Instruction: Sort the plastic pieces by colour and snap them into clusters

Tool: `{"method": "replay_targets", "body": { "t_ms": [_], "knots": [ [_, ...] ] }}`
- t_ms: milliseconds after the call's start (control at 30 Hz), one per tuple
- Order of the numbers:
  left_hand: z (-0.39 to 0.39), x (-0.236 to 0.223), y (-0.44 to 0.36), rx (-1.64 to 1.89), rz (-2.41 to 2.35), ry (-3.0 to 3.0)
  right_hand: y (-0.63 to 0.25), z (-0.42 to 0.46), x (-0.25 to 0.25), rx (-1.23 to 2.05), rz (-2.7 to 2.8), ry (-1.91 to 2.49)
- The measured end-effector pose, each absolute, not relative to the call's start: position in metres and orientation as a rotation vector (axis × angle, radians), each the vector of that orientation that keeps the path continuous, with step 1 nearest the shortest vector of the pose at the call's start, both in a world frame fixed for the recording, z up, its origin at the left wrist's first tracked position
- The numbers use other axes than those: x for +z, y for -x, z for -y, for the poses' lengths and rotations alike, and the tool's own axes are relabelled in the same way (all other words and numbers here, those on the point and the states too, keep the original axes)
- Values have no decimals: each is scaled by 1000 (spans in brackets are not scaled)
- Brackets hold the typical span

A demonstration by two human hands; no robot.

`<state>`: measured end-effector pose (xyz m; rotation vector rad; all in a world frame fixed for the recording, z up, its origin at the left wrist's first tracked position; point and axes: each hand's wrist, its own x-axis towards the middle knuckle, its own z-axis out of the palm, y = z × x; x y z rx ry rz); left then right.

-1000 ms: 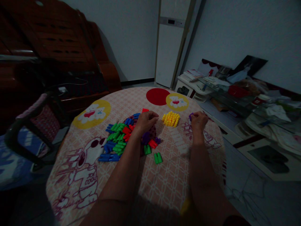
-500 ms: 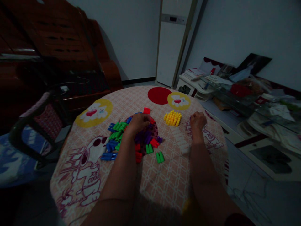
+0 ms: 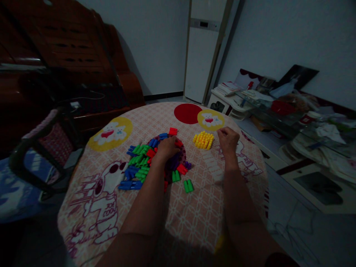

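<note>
My left hand (image 3: 167, 147) reaches down into the pile of plastic building blocks, its fingers curled over the purple blocks (image 3: 174, 163). What its fingertips grip is hidden. Green blocks (image 3: 139, 159), blue blocks (image 3: 130, 172) and red blocks (image 3: 151, 152) lie to its left. A red block (image 3: 182, 169) and two green pieces sit nearer me on the right side of the pile. My right hand (image 3: 229, 141) is closed in a pinch above the tablecloth, right of a neat cluster of yellow blocks (image 3: 203, 140). Anything between those fingers is too small to see.
A patterned cloth covers the round table (image 3: 194, 218). Left stands a chair (image 3: 47, 148), with a wooden bench (image 3: 83, 66) behind it. A cluttered glass-topped cabinet (image 3: 294, 126) runs along the right wall. A tall white air conditioner (image 3: 200, 63) stands in the corner.
My left hand has shifted slightly right and nearer over the purple blocks, uncovering red and blue ones. My right hand has lifted a little and turned its fingers toward the left.
</note>
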<state>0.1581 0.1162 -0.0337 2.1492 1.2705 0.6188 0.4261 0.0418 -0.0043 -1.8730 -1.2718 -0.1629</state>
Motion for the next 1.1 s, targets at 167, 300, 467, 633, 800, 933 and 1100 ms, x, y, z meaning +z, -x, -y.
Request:
{"method": "replay_targets", "body": {
  "t_ms": [167, 300, 467, 633, 800, 933, 1100],
  "knots": [
    [-113, -24, -160, 481, -1222, -2308, -399, -43, 4, 182, 1376, 1677],
    [-111, -16, -163, 608, -1080, -2109, -377, -44, 1, 609, 1485, 1587],
    [-108, -7, -169, 838, -919, -1830, -357, -48, -5, 957, 1437, 1497],
    [-99, -5, -187, 911, -847, -1688, -366, -45, 2, 968, 1317, 1439],
    [-102, -7, -184, 975, -892, -1737, -423, -32, 6, 493, 1197, 1754],
    [-110, -9, -170, 1023, -952, -1719, -468, -21, -2, -23, 1253, 2066],
    [-112, -8, -165, 1050, -951, -1689, -483, -18, -16, -219, 1299, 2259]
  ]
}}
